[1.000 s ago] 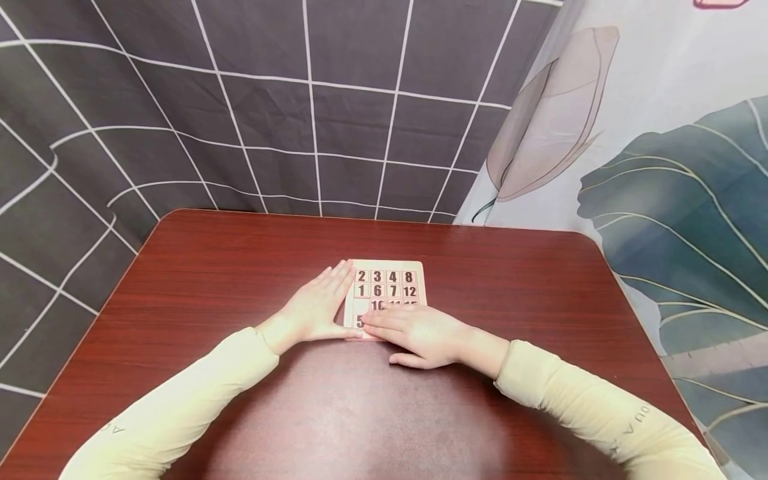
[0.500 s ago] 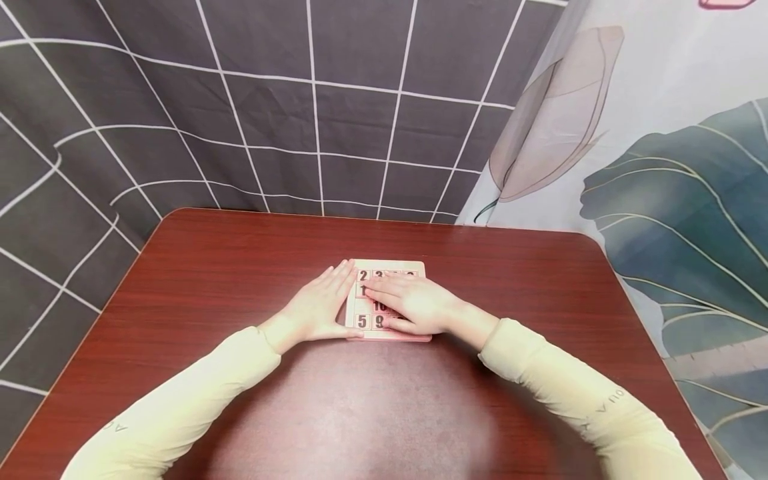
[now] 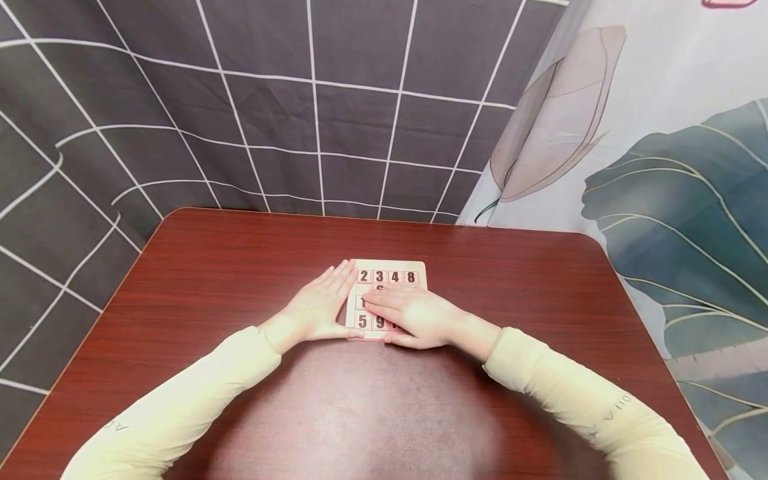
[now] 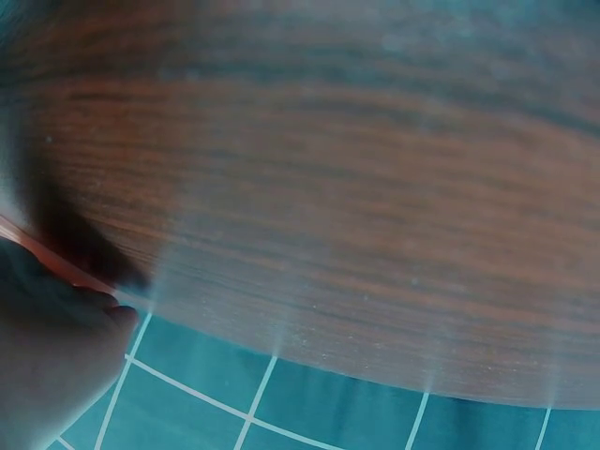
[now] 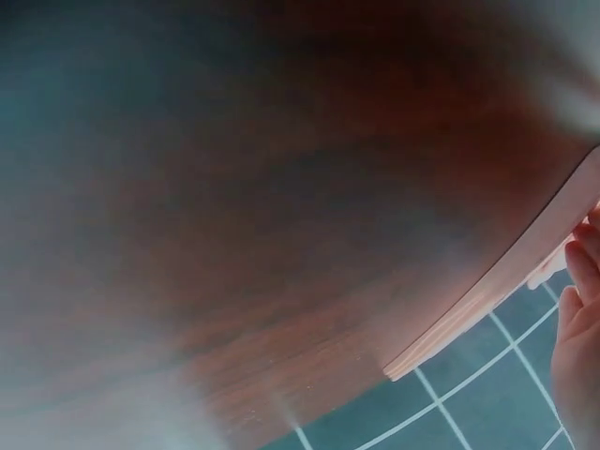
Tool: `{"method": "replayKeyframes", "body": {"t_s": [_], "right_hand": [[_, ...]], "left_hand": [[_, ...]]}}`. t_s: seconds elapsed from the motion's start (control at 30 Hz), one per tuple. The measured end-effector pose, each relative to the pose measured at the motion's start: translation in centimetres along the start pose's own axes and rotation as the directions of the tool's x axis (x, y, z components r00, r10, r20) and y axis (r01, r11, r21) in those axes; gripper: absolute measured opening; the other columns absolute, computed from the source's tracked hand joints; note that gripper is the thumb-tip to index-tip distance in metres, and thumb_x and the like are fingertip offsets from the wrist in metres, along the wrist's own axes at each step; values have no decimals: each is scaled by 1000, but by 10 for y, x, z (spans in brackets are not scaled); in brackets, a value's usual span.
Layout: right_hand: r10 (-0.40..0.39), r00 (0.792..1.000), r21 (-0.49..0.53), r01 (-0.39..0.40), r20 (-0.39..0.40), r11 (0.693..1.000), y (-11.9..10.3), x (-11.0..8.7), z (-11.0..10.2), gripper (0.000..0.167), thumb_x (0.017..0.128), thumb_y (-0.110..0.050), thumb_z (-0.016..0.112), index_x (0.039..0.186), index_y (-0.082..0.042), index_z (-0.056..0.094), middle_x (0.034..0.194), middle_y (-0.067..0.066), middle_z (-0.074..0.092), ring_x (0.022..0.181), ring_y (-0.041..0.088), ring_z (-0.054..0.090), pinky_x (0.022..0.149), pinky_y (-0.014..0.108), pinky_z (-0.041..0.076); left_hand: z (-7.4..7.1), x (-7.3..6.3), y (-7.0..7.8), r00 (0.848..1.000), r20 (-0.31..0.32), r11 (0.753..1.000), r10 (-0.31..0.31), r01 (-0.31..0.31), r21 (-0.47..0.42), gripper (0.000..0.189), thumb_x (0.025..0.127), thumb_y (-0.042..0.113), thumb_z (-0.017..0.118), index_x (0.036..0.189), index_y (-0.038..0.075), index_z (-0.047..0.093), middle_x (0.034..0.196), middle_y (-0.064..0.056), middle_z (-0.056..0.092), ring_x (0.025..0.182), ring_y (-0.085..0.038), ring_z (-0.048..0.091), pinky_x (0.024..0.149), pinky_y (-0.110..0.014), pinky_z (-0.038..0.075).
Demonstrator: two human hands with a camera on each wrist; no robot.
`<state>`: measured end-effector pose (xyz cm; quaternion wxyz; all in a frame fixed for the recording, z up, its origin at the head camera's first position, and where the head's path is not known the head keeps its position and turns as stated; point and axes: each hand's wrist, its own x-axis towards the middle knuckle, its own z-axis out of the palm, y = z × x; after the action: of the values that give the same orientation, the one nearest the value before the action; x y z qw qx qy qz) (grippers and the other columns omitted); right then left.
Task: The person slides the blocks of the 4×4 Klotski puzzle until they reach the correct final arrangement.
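In the frame, tiles; black numerals.

Reddish table, gridded cloth, leaf-print cloth

A dark reddish-brown wood-grain table fills the lower part of the head view, its rounded far corners at ten and two o'clock and a thin, light line trimming the far edge at twelve. The near edge, toward six, runs out of frame. A broad pale glare washes the surface toward six; streaky grain shows in the left wrist view. Lying flat on the wood, near the middle and slightly toward twelve, is a cream sliding number puzzle with rounded corners: 2, 3, 4, 8 across its twelve-o'clock row, 5 at its seven-o'clock corner.
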<state>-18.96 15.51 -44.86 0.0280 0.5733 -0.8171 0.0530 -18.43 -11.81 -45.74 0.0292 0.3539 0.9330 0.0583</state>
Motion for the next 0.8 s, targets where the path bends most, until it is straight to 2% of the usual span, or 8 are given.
{"method": "replayKeyframes", "body": {"t_s": [0.17,0.27,0.6,0.8], "right_hand": [[-31,999,-3,31,-22,1000,-5,-4,-3,62,102,-39,68,152,-5,57,157,11,59,147,24,56,125,42,44],[-21,999,11,21,-34,1000,-3,-3,-5,61,102,-38,68,152,-6,57,156,10,60,147,24,56,125,42,44],[95,995,52,-95,15,994,23,10,-5,62,103,-38,65,155,-6,54,160,11,55,152,25,51,130,42,37],[143,989,57,-146,42,988,31,19,-2,63,104,-41,64,155,-5,53,162,11,54,154,26,48,132,43,33]], "left_hand": [[2,1,-1,1000,-10,1000,6,-6,0,121,86,71,72,162,-11,27,172,-29,27,162,-41,27,133,-51,29],[2,1,-1,1000,-7,1000,7,-7,1,121,86,71,72,163,-11,27,172,-29,27,162,-41,27,133,-51,29],[-2,1,1,1000,15,1000,-8,8,8,120,87,71,70,163,-10,27,173,-27,26,163,-40,26,134,-50,27],[0,0,2,1000,23,1000,-11,10,10,120,88,72,69,164,-10,25,173,-27,25,163,-39,25,134,-50,27]]}}
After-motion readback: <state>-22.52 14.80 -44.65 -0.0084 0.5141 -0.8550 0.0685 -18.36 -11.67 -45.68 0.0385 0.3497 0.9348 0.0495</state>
